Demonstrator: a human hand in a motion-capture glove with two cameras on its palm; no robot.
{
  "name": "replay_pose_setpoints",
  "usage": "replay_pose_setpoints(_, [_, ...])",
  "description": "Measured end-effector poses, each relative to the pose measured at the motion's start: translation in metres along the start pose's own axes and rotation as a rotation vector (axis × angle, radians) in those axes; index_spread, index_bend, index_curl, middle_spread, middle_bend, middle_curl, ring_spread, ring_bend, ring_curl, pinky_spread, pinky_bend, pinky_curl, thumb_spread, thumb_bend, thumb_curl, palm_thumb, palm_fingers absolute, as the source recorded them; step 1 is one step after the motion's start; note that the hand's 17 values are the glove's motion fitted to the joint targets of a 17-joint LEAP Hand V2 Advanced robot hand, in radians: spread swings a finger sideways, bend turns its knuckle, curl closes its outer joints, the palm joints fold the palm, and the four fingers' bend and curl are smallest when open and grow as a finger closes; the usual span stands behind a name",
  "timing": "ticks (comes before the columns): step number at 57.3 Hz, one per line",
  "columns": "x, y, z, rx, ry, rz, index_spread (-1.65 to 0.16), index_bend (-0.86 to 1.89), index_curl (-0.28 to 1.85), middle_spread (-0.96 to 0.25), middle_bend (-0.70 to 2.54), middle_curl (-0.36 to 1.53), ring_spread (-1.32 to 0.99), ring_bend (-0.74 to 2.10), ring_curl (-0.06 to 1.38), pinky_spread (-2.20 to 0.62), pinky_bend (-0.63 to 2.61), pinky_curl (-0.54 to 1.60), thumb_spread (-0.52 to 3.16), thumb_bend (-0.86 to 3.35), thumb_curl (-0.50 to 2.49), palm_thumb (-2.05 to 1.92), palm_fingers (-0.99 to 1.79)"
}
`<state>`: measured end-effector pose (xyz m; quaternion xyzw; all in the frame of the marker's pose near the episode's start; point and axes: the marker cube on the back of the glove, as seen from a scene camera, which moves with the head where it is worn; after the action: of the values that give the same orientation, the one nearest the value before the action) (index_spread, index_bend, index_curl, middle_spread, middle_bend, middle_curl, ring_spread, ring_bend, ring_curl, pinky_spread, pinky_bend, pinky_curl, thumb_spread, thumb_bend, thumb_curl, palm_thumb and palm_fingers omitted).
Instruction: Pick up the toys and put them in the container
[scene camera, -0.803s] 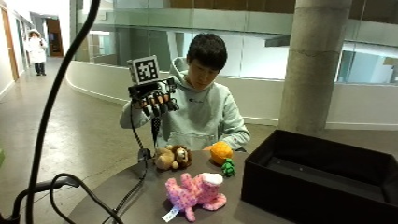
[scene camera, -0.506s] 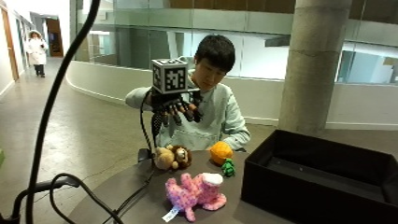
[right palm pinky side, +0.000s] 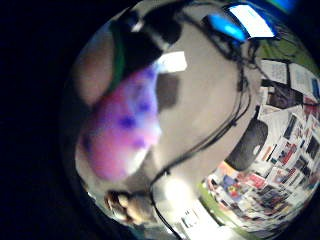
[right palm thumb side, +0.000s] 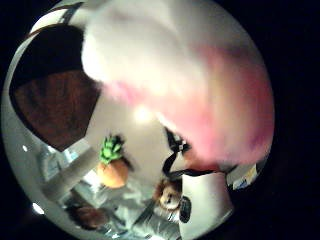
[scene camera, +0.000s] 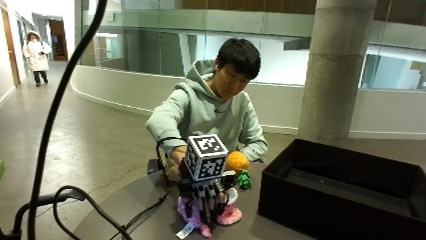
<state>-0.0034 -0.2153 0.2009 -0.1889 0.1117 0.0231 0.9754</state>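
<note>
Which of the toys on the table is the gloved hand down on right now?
The pink plush toy at the table's near edge: the gloved right hand is directly over it. The orange plush with green leaves and the brown lion plush lie apart, untouched.

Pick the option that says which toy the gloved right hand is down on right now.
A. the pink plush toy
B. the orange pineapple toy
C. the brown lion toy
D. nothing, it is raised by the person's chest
A: in the outside view the gloved right hand is lowered onto the pink plush toy on the table, and that toy fills much of the thumb side palm view, while the orange pineapple toy stands behind, untouched.
</note>
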Motion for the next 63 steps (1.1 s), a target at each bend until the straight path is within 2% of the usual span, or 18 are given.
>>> replay_pose_setpoints(4, [-0.002, 0.000, 0.004, 0.037, -0.003, -0.030, -0.29, 0.33, 0.26, -0.09, 0.58, 0.32, -0.11, 0.39, 0.17, 0.04, 0.44, 0.20, 1.35, 0.21, 0.31, 0.35, 0.62])
replay_pose_setpoints(6, [-0.003, 0.000, 0.007, 0.055, -0.007, -0.043, -0.28, 0.30, 0.27, -0.11, 0.63, 0.33, -0.15, 0.48, 0.18, 0.03, 0.39, 0.19, 1.35, 0.23, 0.33, 0.41, 0.69])
replay_pose_setpoints(9, [-0.004, 0.001, 0.011, 0.078, -0.020, -0.061, -0.28, 0.24, 0.27, -0.14, 0.69, 0.37, -0.20, 0.69, 0.26, -0.04, 0.38, 0.19, 1.30, 0.27, 0.38, 0.51, 0.87])
replay_pose_setpoints(13, [-0.007, 0.007, 0.013, 0.067, -0.047, -0.068, -0.29, 0.25, 0.29, -0.16, 0.74, 0.40, -0.26, 0.84, 0.32, -0.18, 0.47, 0.23, 1.17, 0.28, 0.44, 0.61, 1.11])
replay_pose_setpoints(23, [-0.031, 0.049, -0.020, -0.085, -0.010, -0.080, -0.35, 0.47, 0.43, -0.22, 0.88, 0.50, -0.32, 1.07, 0.45, -0.34, 0.71, 0.38, 0.91, 0.22, 0.56, 0.62, 1.23])
replay_pose_setpoints(30, [-0.066, 0.080, -0.060, -0.107, 0.037, -0.112, -0.38, 0.61, 0.53, -0.24, 1.00, 0.58, -0.34, 1.18, 0.51, -0.39, 0.80, 0.44, 0.77, 0.19, 0.63, 0.62, 1.17])
replay_pose_setpoints(41, [-0.107, 0.061, -0.157, 0.038, 0.075, -0.270, -0.41, 0.73, 0.69, -0.25, 1.11, 0.67, -0.34, 1.28, 0.57, -0.42, 0.89, 0.52, 0.62, 0.17, 0.73, 0.62, 1.05])
replay_pose_setpoints(44, [-0.134, 0.070, -0.174, 0.115, 0.065, -0.293, -0.41, 0.75, 0.73, -0.25, 1.13, 0.69, -0.34, 1.30, 0.58, -0.42, 0.91, 0.54, 0.59, 0.17, 0.75, 0.62, 1.03])
replay_pose_setpoints(48, [-0.165, 0.067, -0.198, 0.297, 0.068, -0.306, -0.42, 0.76, 0.78, -0.25, 1.15, 0.72, -0.33, 1.32, 0.59, -0.43, 0.93, 0.56, 0.56, 0.16, 0.78, 0.62, 1.00])
replay_pose_setpoints(54, [-0.220, 0.080, -0.231, 0.497, -0.107, -0.375, -0.43, 0.75, 0.87, -0.25, 1.17, 0.75, -0.33, 1.35, 0.61, -0.44, 0.98, 0.60, 0.55, 0.13, 0.82, 0.60, 0.90])
replay_pose_setpoints(58, [-0.235, 0.073, -0.245, 0.570, -0.144, -0.397, -0.43, 0.67, 0.90, -0.26, 1.14, 0.77, -0.33, 1.34, 0.61, -0.43, 1.03, 0.62, 0.59, 0.11, 0.83, 0.58, 0.70])
replay_pose_setpoints(61, [-0.248, 0.069, -0.251, 0.554, -0.166, -0.384, -0.42, 0.56, 0.92, -0.26, 1.09, 0.76, -0.32, 1.36, 0.62, -0.41, 1.06, 0.64, 0.64, 0.11, 0.83, 0.59, 0.54])
replay_pose_setpoints(63, [-0.257, 0.068, -0.252, 0.519, -0.182, -0.364, -0.38, 0.45, 0.91, -0.25, 1.03, 0.75, -0.31, 1.29, 0.61, -0.36, 0.99, 0.63, 0.81, 0.07, 0.79, 0.50, 0.17])
